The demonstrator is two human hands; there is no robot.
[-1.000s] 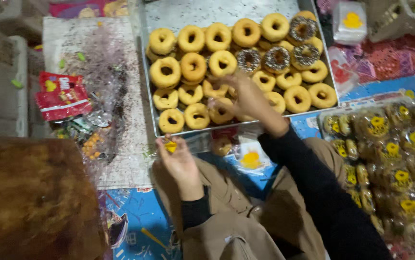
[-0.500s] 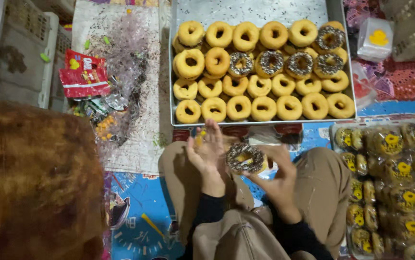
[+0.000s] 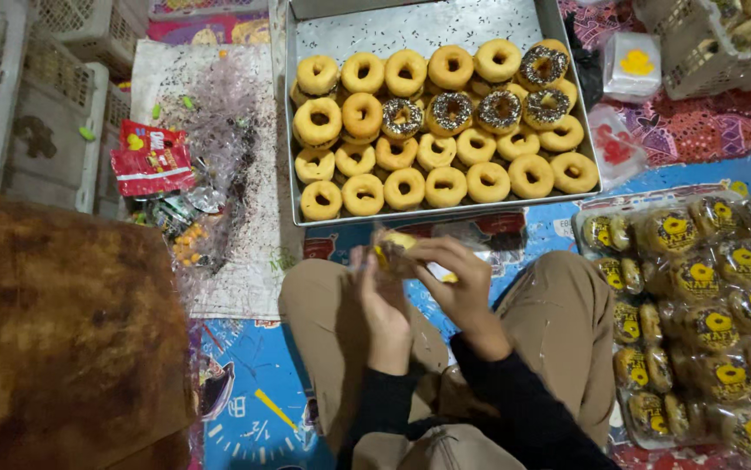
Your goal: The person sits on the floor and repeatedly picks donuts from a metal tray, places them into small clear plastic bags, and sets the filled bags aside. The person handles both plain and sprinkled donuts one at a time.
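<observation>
A: Far left, brown mottled wooden board (image 3: 62, 339). Beside it a red snack packet (image 3: 151, 159) on a clear plastic sheet strewn with dark sprinkles (image 3: 223, 130).

B: Centre?

A: Left hand (image 3: 384, 292) raised above the knees, fingers curled round a small clear plastic wrapper with a yellow label (image 3: 397, 248). Right hand (image 3: 458, 278) meets it from the other side, fingertips pinching the same wrapper. Cannot tell what is inside; too blurred.

B: Where is that wrapper relative to the tray?

A: Just below the near edge of the rectangular metal tray (image 3: 410, 26), which holds rows of plain ring doughnuts (image 3: 404, 187) and a few chocolate-sprinkled ring doughnuts (image 3: 500, 109).

B: Right side?

A: Stack of wrapped doughnuts with round yellow labels (image 3: 706, 305), on the floor beside the right knee.
</observation>
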